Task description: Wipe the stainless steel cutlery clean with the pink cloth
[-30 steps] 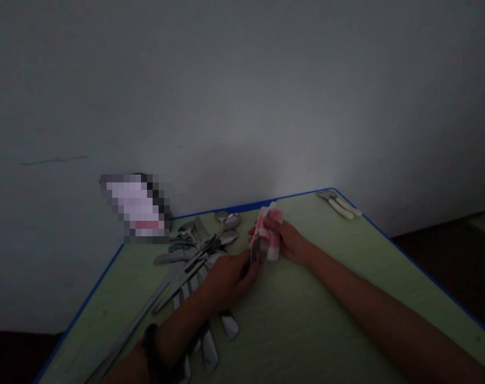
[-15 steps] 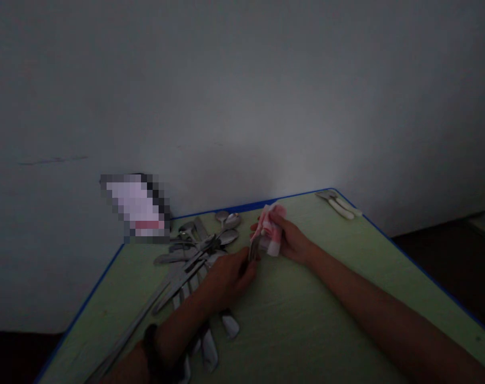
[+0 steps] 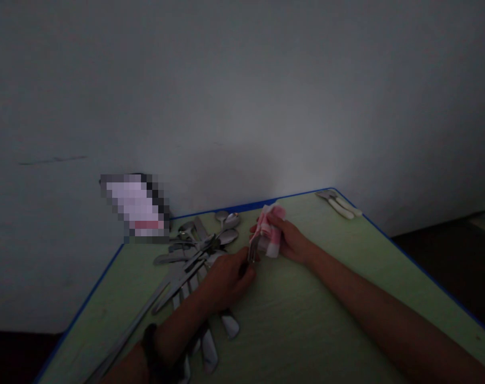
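Observation:
My right hand grips a pink and white cloth bunched around the end of a metal utensil. My left hand pinches the lower part of that same utensil, just left of the cloth. Both hands rest low over the green table near its far edge. The part of the utensil inside the cloth is hidden. The picture is dim.
A heap of metal cutlery lies left of my hands, with white-handled pieces under my left forearm. Two white-handled utensils lie at the far right corner. The table has a blue edge against a grey wall. A blurred object stands at the far left.
My right hand and the cloth have shifted slightly along the utensil. My left hand has stayed pinched on it in nearly the same place.

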`<state>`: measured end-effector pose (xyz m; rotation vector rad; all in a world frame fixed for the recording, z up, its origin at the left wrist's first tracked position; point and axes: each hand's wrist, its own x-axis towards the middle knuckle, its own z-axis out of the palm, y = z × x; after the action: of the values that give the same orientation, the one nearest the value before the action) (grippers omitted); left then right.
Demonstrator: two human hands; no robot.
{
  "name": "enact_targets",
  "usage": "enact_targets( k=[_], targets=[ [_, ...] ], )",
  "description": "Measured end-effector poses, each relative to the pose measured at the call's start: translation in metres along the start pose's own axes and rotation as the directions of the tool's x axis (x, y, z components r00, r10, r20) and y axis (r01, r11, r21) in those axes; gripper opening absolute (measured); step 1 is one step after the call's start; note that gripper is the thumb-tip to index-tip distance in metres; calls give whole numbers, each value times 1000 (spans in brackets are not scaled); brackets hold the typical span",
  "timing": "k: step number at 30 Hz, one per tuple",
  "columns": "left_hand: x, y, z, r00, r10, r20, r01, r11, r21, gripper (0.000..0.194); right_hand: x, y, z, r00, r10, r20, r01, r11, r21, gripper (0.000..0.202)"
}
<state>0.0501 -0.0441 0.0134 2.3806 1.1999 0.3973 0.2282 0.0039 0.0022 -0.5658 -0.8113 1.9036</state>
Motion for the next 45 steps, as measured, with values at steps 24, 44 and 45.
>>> enact_targets(
  k=[24, 44, 45],
  targets=[
    [1, -1, -1, 1000, -9, -6, 9, 1000, -26, 12, 1, 2, -3, 1000, -2, -20, 1, 1000, -27, 28],
    [0, -2, -1, 1000, 10, -12, -11, 1000, -27, 13, 0, 0, 1, 1000, -7, -27, 6, 999, -39, 26],
    [0, -2, 0, 1000, 10, -9, -10, 1000, -26, 14, 0, 0, 1, 1000, -7, -23, 6, 999, -40, 26]
  ],
)
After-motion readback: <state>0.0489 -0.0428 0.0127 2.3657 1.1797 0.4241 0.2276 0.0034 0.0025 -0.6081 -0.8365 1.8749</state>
